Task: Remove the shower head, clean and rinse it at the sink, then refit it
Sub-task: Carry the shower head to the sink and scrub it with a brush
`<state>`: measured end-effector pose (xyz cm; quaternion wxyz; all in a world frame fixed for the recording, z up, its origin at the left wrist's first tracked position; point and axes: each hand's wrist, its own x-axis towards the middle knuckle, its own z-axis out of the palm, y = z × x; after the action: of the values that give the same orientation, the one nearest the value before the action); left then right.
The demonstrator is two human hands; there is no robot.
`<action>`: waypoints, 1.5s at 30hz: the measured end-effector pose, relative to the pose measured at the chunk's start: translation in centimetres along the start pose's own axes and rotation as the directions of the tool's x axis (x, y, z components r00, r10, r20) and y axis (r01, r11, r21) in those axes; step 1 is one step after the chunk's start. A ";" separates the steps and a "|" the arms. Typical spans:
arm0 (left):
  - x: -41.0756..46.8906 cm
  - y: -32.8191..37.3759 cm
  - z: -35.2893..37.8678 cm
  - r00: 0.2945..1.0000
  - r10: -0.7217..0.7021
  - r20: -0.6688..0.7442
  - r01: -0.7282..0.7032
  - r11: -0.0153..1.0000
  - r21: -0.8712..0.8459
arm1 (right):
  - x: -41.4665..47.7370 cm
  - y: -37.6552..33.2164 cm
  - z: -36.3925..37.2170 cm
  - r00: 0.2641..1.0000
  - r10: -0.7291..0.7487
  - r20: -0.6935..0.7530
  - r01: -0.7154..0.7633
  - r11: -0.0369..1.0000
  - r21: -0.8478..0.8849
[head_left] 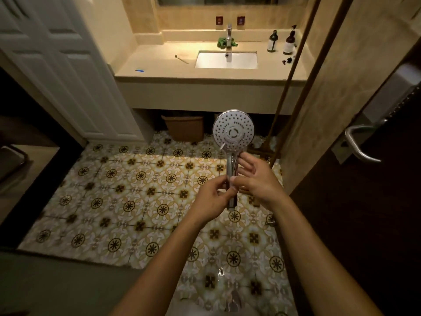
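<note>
Fingertips (232,179) of both hands pinching the chrome handle of the shower head (233,131): left hand (210,197) closed on the lower handle between thumb and forefinger, right hand (255,176) with thumb pressed to the same spot and the other fingers loosely spread alongside the upper handle, not wrapped round it. Shower head held upright in mid-air over the patterned floor tiles (127,185), spray face turned toward the camera, no hose visible at its lower end. Well apart from the sink (226,60), which sits ahead in the beige counter (159,69) under the tap (229,39).

Probably the carry to the sink, removal looking done and cleaning not yet begun. Worth closing the right hand fully round the handle before walking; a fingertip pinch on wet chrome slips easily, and tile is unforgiving to a dropped head. Better to keep the face up and level so residual water stays in. Wet patches showing on the floor near the feet, so short, flat steps. At the basin, lower the head in below the spout before opening the tap, face angled down to limit splash. Green cloth (222,42) behind the tap and what looks like a toothbrush (181,59) on the counter both within reach for scrubbing the nozzles.
</note>
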<state>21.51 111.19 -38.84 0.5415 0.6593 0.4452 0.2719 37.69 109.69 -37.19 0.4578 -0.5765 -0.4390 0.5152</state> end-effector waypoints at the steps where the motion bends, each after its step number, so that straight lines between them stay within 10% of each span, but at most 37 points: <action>1: 0.9 0.2 0.1 1.000 -0.006 -0.005 0.006 1.000 -0.008 | 0.9 -0.1 -0.4 1.000 -0.002 0.008 0.002 1.000 -0.001; 45: 40.7 -7.7 -25.8 0.991 -0.130 0.039 0.132 0.989 -0.070 | 48.8 -5.7 10.4 0.993 0.018 -0.119 -0.013 0.999 0.044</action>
<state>16.12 159.31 -44.39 0.5892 0.6132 0.4681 0.2401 31.20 159.35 -41.50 0.4915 -0.5998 -0.3950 0.4926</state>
